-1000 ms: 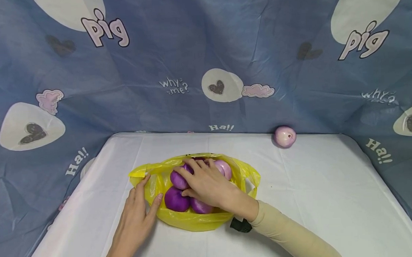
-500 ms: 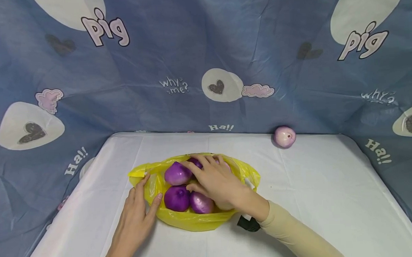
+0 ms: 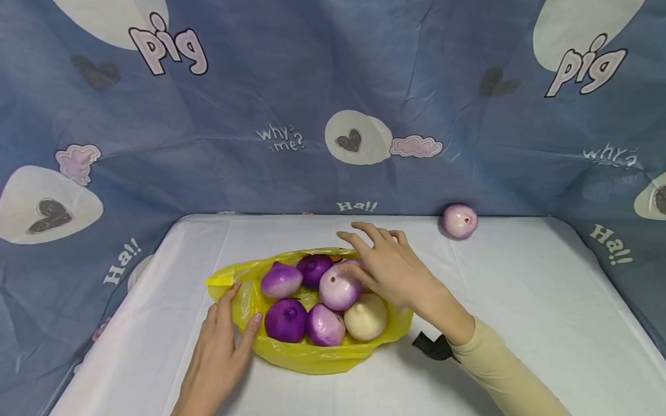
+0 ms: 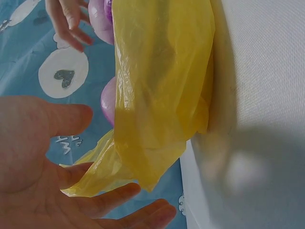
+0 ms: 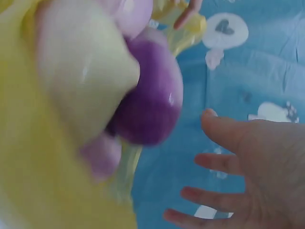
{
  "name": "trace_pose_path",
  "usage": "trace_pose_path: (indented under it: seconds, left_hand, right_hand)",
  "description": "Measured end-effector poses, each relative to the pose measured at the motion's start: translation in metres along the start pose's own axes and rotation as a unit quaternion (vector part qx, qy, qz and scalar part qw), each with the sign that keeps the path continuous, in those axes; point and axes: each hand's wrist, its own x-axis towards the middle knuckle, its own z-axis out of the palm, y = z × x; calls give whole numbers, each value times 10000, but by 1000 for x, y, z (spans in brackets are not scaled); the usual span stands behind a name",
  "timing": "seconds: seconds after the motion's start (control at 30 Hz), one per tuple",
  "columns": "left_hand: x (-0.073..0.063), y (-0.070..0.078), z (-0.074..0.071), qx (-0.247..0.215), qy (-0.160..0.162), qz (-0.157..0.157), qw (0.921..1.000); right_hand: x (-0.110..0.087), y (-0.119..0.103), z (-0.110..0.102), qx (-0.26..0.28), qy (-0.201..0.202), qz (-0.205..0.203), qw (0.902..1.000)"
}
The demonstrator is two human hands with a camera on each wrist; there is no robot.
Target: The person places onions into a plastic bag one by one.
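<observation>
A yellow plastic bag [image 3: 316, 358] stands on the table, its mouth wide and full of glossy onions. Among them are a dark purple onion [image 3: 285, 320], a cream onion [image 3: 365, 317] and a pale lilac onion [image 3: 338, 288] on top. My left hand [image 3: 219, 353] is at the bag's left edge, fingers spread; the left wrist view shows fingertips by the bag's corner. Above the bag's right side hovers my right hand [image 3: 398, 270], its fingers loosely bent around nothing and overlapping the pale lilac onion. In the right wrist view its fingers [image 5: 217, 198] are apart, beside the onions.
One more pink-white onion [image 3: 459, 221] lies alone at the table's back edge. White cloth [image 3: 524, 324] covers the table, and a blue printed curtain [image 3: 284, 81] hangs behind it. A black strap-like piece [image 3: 434, 345] shows beside the right wrist.
My right hand has lifted off the onions and moved right, uncovering most of them. The purple onion at the upper left of the bag has shifted left. My left hand stays put.
</observation>
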Motion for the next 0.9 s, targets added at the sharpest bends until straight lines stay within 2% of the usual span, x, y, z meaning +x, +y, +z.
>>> trace_pose_path:
  seconds: [0.3, 0.53, 0.9]
  left_hand:
    - [0, 0, 0, 70, 5, 6, 10000]
    - [0, 0, 0, 20, 34, 46, 10000]
    - [0, 0, 0, 8, -14, 61, 10000]
  right_hand:
    - [-7, 29, -7, 99, -53, 438, 9990]
    - [-5, 52, -5, 115, 116, 609, 9980]
    - [-9, 100, 2, 197, 234, 1378, 9900]
